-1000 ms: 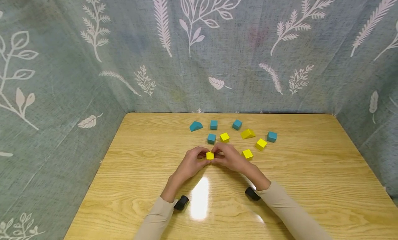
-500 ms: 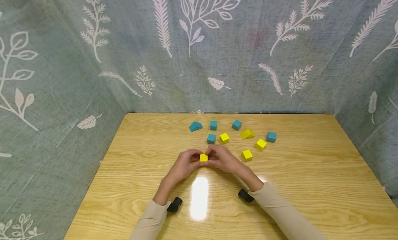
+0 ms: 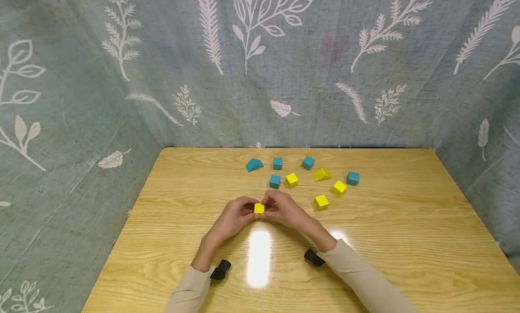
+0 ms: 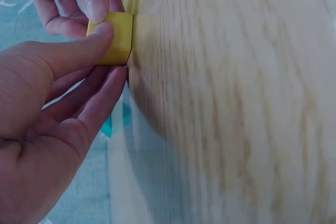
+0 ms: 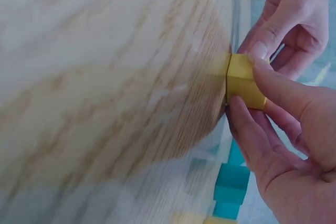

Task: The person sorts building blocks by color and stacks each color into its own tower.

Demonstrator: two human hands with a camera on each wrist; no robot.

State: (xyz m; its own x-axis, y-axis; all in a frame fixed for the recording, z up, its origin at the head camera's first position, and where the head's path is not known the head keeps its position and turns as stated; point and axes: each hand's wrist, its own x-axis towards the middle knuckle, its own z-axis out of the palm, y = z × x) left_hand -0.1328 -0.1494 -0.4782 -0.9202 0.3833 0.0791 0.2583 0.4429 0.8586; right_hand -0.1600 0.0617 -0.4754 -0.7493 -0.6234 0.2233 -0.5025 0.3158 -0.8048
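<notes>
- Pinching the yellow cube (image 3: 259,208) from its left is the left hand (image 3: 233,217), digits bent and parted only as far as the cube's width.
- Meeting it from the cube's right, the right hand (image 3: 284,211) holds the same cube in a matching pinch; gripping from opposite sides probably keeps it from twisting or slipping.
- Sitting low at the wooden tabletop (image 3: 183,191), the cube looks in contact with it in both wrist views, perhaps so that the wood bears some of its weight.
- Lying beyond and to the right, apart from the hands, are three loose yellow cubes (image 3: 291,180) (image 3: 339,188) (image 3: 321,202), a yellow triangular prism (image 3: 322,174), four blue cubes (image 3: 277,163) (image 3: 308,163) (image 3: 274,181) (image 3: 353,178) and a blue prism (image 3: 254,164); that likely leaves the near area free for handling.
- Comparing with a second ago, the cube and both hands have shifted left and slightly towards the person, so the cube is now left of the nearest blue cube instead of straight in front of it.
- Keeping their arrangement, the loose blocks look undisturbed, and the two-handed grip appears much the same.
</notes>
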